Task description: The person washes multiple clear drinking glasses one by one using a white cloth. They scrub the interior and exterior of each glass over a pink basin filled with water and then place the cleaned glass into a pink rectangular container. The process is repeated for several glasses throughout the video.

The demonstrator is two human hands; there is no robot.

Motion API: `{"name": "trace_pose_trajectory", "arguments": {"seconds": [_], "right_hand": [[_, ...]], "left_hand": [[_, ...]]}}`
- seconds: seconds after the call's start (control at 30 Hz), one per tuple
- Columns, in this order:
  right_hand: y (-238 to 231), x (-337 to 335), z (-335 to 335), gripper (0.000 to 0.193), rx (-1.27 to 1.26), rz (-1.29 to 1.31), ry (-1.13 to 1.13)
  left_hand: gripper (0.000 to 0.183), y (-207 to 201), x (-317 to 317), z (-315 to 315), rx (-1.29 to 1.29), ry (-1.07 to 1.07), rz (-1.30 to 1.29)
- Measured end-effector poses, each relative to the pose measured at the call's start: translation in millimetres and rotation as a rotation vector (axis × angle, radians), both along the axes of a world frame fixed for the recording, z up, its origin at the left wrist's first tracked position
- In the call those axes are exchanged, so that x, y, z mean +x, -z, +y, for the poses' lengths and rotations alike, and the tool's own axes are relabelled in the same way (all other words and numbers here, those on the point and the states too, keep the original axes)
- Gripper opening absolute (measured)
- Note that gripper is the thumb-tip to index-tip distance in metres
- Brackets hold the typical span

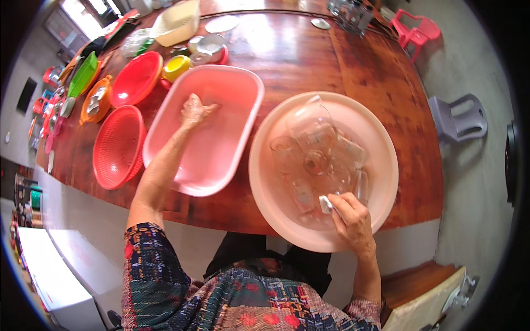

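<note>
My left hand (194, 110) reaches into a pink rectangular basin (243, 116) holding water; its fingers are curled, and I cannot tell whether they hold anything. My right hand (349, 218) is at the near rim of a round pink basin (381, 143), pinching a small white object (326, 204) between thumb and fingers. That round basin holds several clear glass items under water, including a glass jug (309, 124) and glass cups (317, 163).
Both basins sit on a large reddish wooden table (359, 71). To the left are a red colander (116, 146), a red bowl (135, 77), an orange strainer (96, 99) and a yellow cup (176, 66). A pink chair (414, 27) and a grey stool (458, 118) stand on the right.
</note>
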State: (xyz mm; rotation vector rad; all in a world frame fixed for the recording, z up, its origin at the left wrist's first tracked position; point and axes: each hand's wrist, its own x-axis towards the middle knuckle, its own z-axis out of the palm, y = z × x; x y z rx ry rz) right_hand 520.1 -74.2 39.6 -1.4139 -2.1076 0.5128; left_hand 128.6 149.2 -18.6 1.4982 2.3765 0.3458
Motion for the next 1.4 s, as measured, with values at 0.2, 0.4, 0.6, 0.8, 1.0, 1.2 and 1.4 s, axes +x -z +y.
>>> {"name": "trace_pose_trajectory", "arguments": {"seconds": [0.2,0.4,0.6,0.8,1.0,1.2,1.4], "right_hand": [[-1.0,-3.8,-3.5,0.032,0.051,-0.144,0.037],[13.4,-17.1,-13.4,0.022,0.025,-0.348,-0.095],[19.8,-9.2,-10.5,0.008,-0.136,-0.268,-0.211],[19.4,0.6,-19.9,0.005,-0.122,-0.273,-0.204],[9.5,-11.9,-32.5,0.007,-0.171,-0.556,0.043],[32.4,-28.3,-36.0,0.015,-0.129,-0.438,-0.156],[9.7,-9.5,-21.3,0.016,-0.412,-0.602,-0.276]], "left_hand": [[0.074,-28.1,19.9,-27.9,0.496,0.303,0.314],[0.044,-101.3,111.5,-151.7,0.573,1.395,-0.007],[0.028,-49.9,131.1,-204.2,0.562,1.6,0.244],[0.023,-46.7,137.1,-223.4,0.607,1.619,0.186],[0.024,-63.2,138.1,-243.7,0.319,1.643,0.125],[0.025,-75.3,160.1,-216.0,-0.027,1.47,-0.208],[0.019,-38.2,185.3,-196.2,0.21,1.617,0.127]]}}
